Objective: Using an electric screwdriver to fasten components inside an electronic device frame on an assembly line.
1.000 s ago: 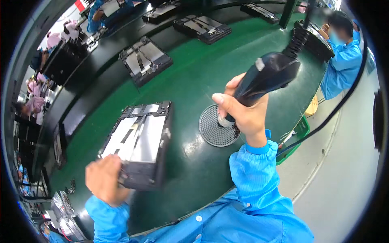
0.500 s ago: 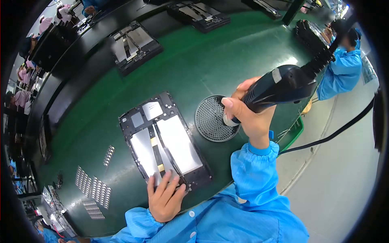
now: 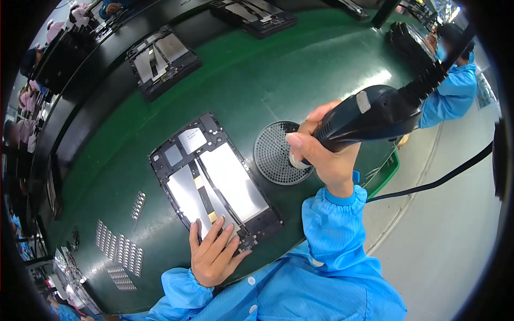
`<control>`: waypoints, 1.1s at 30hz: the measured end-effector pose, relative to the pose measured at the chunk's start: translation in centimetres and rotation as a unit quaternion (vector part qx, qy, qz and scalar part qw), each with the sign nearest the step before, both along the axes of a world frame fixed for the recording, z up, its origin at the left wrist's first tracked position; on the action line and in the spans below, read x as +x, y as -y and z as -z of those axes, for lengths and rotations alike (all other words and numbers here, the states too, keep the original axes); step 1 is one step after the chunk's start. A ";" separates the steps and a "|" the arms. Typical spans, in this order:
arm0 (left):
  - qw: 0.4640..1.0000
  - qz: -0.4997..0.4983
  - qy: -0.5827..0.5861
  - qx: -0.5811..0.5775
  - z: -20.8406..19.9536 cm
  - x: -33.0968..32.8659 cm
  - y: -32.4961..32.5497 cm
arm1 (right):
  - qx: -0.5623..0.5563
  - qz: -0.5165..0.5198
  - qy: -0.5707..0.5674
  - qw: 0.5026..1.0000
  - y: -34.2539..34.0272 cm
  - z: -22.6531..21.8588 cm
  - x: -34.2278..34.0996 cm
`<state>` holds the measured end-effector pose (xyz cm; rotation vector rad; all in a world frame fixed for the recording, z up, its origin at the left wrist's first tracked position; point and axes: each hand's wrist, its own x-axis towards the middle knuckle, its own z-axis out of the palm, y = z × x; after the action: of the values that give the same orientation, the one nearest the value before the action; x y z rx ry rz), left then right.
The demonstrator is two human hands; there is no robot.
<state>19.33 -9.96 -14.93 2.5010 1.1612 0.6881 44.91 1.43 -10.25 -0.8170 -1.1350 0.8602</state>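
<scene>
An opened tablet (image 3: 237, 179), its silver plates and dark frame showing, lies at a slant on the green table. My left hand (image 3: 215, 259) rests on its near end, fingers spread over the lower edge. In my right hand (image 3: 332, 160) is a black corded electric electric screwdriver (image 3: 364, 120), gripped with thumb and fingers around its front. Its pale nose points down at the right part of a round grey perforated plate (image 3: 274, 152), just right of the tablet. My fingers and the nose hide the driver's tip, so contact with the plate cannot be told.
Small parts sheets (image 3: 130, 254) lie to the left. Another opened tablet (image 3: 160, 61) sits at the back left, with a further one (image 3: 254, 16) beyond. A green bin (image 3: 386, 174) and a black cable (image 3: 433, 182) are at the right, near a person in blue (image 3: 452, 96).
The tablet under my left hand has turned slightly counter-clockwise. The opened tablet at the back left has shifted left. My right hand still holds the screwdriver over the perforated plate.
</scene>
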 end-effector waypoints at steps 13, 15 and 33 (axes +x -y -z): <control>1.000 0.003 -0.009 -0.009 0.2 1.8 -1.3 | -0.015 -0.010 -0.019 1.000 -1.3 0.9 1.5; 1.000 0.016 -0.010 -0.007 0.2 1.7 -1.7 | -0.017 -0.010 -0.020 1.000 -1.3 0.8 1.8; 0.897 -0.435 0.019 -0.081 -2.7 -12.1 -5.5 | 0.052 -0.037 -0.003 0.998 -0.8 -1.6 -2.5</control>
<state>7.22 -4.41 -12.20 1.7302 2.2279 0.7756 42.46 2.20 -8.63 -0.6898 -1.2008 0.8579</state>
